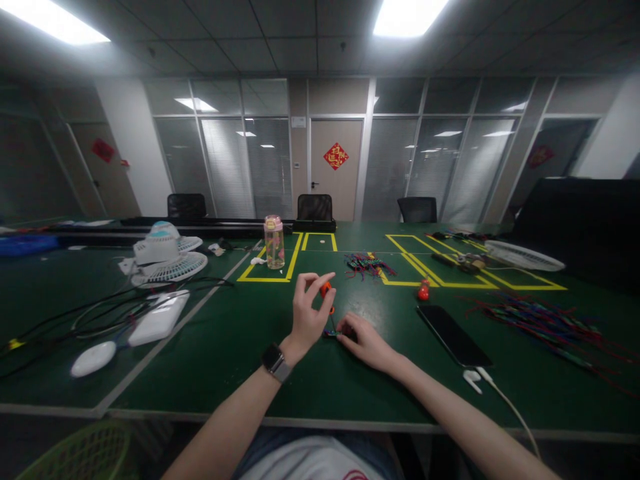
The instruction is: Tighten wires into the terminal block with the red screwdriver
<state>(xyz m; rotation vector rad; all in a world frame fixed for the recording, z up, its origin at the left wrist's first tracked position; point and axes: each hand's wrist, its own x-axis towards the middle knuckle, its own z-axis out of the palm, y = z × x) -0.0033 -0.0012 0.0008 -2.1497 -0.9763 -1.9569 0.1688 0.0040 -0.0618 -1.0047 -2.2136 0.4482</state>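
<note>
My left hand (309,313), with a watch on its wrist, is raised over the green table (250,373). Its fingers curve around the orange handle of a screwdriver (326,289), whose thin shaft points down. Below the shaft, a small circuit board (330,333) lies on the table. My right hand (365,341) rests low beside it, thumb and fingers closed on the board's right edge.
A pile of wired boards (367,265) and a pink-lidded bottle (275,243) stand further back. To the right are a red object (423,289), a black phone (453,335) and more wires (540,320). A white fan (167,257) and power bank (160,317) lie left.
</note>
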